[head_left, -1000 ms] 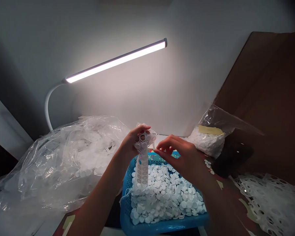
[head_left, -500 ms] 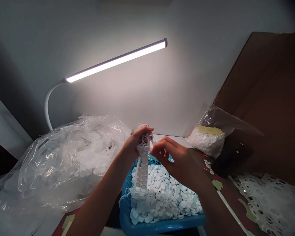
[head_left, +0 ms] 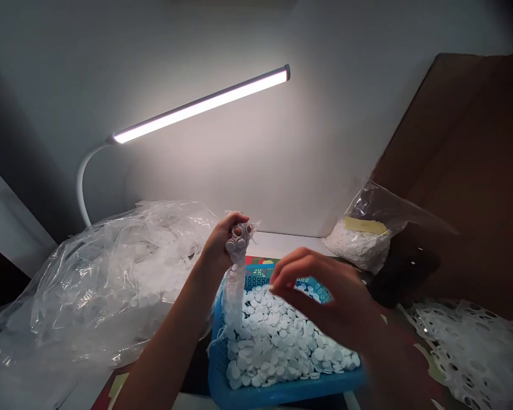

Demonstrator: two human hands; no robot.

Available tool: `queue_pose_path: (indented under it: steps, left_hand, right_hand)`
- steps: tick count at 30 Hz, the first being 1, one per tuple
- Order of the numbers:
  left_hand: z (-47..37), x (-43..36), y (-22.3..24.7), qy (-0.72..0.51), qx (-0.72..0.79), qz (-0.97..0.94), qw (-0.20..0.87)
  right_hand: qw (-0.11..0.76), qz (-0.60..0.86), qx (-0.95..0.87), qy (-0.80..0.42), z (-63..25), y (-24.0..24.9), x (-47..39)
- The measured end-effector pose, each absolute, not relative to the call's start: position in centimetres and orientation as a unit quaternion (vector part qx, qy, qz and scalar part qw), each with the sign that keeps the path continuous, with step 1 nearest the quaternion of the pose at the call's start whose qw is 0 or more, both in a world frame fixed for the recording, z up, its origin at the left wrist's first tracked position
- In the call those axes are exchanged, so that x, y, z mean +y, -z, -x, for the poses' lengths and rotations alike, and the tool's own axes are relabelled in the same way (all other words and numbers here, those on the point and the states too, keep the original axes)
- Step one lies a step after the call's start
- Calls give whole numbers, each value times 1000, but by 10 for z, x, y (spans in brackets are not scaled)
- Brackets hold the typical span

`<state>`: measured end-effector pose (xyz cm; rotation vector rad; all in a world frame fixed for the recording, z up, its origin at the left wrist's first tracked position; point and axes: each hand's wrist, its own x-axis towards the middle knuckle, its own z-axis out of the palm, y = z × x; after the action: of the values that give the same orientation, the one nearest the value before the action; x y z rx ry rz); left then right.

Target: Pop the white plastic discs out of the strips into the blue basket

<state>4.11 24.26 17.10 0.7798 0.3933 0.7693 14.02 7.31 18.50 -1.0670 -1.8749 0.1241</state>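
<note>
My left hand is closed around the top of a white perforated strip. Round holes show at its upper end, and white discs sit in its lower length, which hangs down into a blue plastic basket. Loose white discs fill the basket. My right hand is over the basket's right part, apart from the strip. Its thumb and index fingertip are pinched together; a pale speck shows at the tips, too small and blurred to name.
A large clear plastic bag with white pieces lies at left. At right are a smaller filled bag with a yellow label, a heap of perforated white sheets and a cardboard panel. A lit lamp hangs above.
My right hand has moved away from the strip, right and slightly down. My left hand, still gripping the strip, has shifted a little to the left.
</note>
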Motion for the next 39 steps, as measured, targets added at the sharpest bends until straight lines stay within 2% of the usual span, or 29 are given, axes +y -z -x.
queue_pose_path:
  steps: [6, 11, 30, 39]
  left_hand:
    - [-39, 220, -179, -315, 139, -422, 839]
    - [-37, 218, -176, -276, 108, -476, 828]
    - [-36, 209, -185, -331, 97, -432, 833]
    - [-36, 208, -182, -296, 101, -418, 853]
  right_hand:
    - [491, 531, -690, -28, -159, -173, 99]
    - [483, 526, -701, -9, -160, -170, 101]
    - [459, 505, -722, 112, -160, -170, 103]
    - [453, 498, -728, 128, -159, -167, 105]
